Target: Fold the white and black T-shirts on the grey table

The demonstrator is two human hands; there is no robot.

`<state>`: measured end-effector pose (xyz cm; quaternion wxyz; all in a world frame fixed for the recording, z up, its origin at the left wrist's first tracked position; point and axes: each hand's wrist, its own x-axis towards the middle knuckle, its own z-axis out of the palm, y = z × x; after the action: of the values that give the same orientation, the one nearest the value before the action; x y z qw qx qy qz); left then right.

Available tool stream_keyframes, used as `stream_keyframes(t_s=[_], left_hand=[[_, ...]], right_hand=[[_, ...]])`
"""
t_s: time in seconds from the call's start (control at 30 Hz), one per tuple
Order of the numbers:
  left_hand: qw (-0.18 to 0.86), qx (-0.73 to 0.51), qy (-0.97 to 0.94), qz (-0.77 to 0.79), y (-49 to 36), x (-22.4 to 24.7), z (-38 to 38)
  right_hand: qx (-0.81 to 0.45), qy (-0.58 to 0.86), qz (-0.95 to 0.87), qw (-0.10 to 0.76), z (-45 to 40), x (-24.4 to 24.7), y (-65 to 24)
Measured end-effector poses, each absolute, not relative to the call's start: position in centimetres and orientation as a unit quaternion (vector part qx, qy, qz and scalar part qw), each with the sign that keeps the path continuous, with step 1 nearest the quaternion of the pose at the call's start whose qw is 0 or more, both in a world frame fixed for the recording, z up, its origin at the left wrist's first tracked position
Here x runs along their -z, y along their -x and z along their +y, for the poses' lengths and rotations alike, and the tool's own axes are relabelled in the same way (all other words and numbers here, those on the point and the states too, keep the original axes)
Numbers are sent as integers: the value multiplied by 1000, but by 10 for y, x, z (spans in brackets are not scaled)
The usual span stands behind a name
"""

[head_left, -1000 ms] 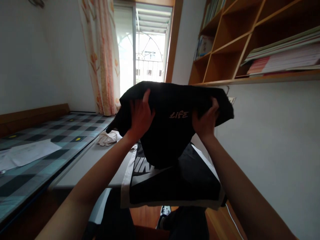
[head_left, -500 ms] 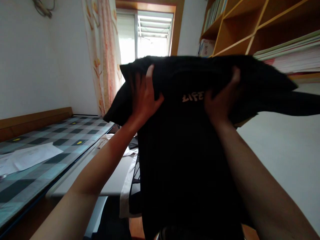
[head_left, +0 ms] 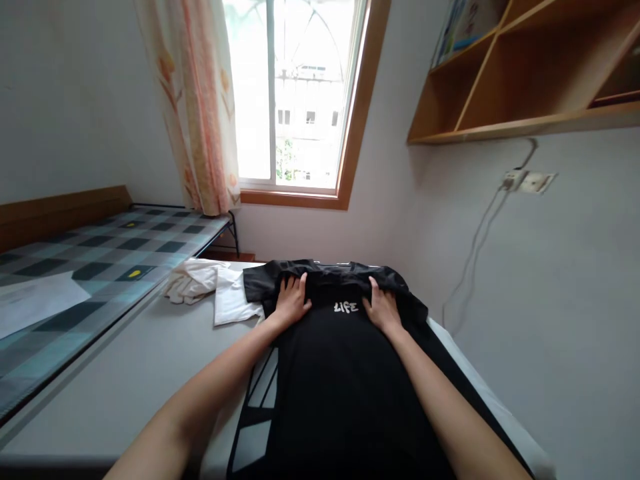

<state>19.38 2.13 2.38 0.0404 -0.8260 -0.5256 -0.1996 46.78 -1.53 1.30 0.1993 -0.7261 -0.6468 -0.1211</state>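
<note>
A black T-shirt (head_left: 345, 387) lies stretched over a pale table (head_left: 130, 380), its sleeve end away from me. Small white lettering on it reads upside down. My left hand (head_left: 293, 303) grips the bunched far part to the left of the lettering, the fingertips partly in the folds. To the right of the lettering, my right hand (head_left: 384, 310) holds the same bunched part, thumb on top. Beneath the shirt, on the left, a black-and-white patterned piece (head_left: 255, 443) shows. Folded white cloth (head_left: 235, 297) touches the left sleeve, beside a crumpled cream cloth (head_left: 193, 281).
A bed with a checked cover (head_left: 165, 248) runs along the left, with paper (head_left: 40, 301) on it. Wooden shelves (head_left: 480, 133) hang on the right wall above a socket (head_left: 530, 181) with a dangling cord. A curtain (head_left: 203, 120) hangs beside the window (head_left: 305, 93).
Both hands have come down with the black T-shirt, from raised in front of the window to the table surface. The shirt now lies flat, its far end bunched under my hands.
</note>
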Motion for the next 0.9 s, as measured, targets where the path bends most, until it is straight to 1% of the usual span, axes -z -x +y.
stream_keyframes(t_s=[0.07,0.17,0.3,0.4,0.5,0.63,0.7,0.8,0.83,0.9], left_hand=[[-22,147,822,-550,-194,-10,34],[-67,126,816,-560,-192,-9,46],[-53,187,815,-546,-190,-29,49],[-5,266,803,-533,-189,-50,53],[39,285,779,-557,-185,-63,68],[-3,182,783,-596,-182,-58,101],[-18,140,782,-607,-184,-50,117],[-38,133,795,-590,-188,-41,136],[-68,134,805,-574,-190,-39,142],[-163,136,821,-529,-192,-36,154]], right_hand=[[72,734,-648,189,-2,6,-477],[50,721,-655,222,14,11,-489],[111,700,-649,276,22,-16,-485],[187,705,-619,292,25,-47,-471],[204,723,-610,252,36,-69,-460],[99,776,-609,131,67,-73,-460],[52,790,-605,90,84,-68,-465],[17,794,-601,93,105,-59,-475],[-3,792,-603,101,110,-56,-479],[-48,781,-609,125,119,-52,-486]])
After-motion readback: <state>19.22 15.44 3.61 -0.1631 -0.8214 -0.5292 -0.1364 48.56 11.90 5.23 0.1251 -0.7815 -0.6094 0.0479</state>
